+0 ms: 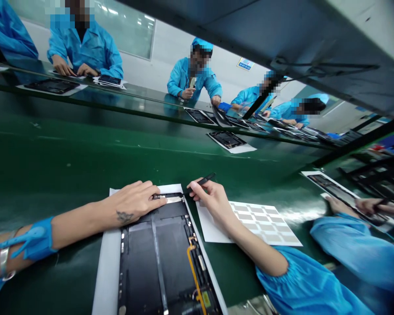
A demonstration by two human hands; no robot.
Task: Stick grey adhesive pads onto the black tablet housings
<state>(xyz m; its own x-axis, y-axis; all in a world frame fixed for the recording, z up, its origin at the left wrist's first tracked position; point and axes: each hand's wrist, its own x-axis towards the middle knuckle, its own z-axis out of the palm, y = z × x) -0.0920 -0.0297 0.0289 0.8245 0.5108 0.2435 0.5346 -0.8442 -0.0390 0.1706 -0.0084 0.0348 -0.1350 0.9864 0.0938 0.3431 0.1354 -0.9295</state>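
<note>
A black tablet housing (174, 258) with its inner parts exposed lies on white paper (107, 267) in front of me. My left hand (133, 203) is closed over its far edge, fingers bent and thumb tip against a pale, shiny strip (173, 200) there. My right hand (213, 199) pinches a slim black pen-shaped tool (205, 179) just beyond the housing's far right corner. The tool's lower end is close to that corner; whether it touches cannot be made out. Under my right forearm lies a white sheet with rows of grey stickers (259, 223).
A conveyor-like green surface (85, 153) runs across, with a tablet housing on paper (230, 141) on it. Co-workers in blue sit along the far bench (144, 105). At right, another person's hands (374, 205) work at a housing. A grey shelf (302, 48) hangs overhead.
</note>
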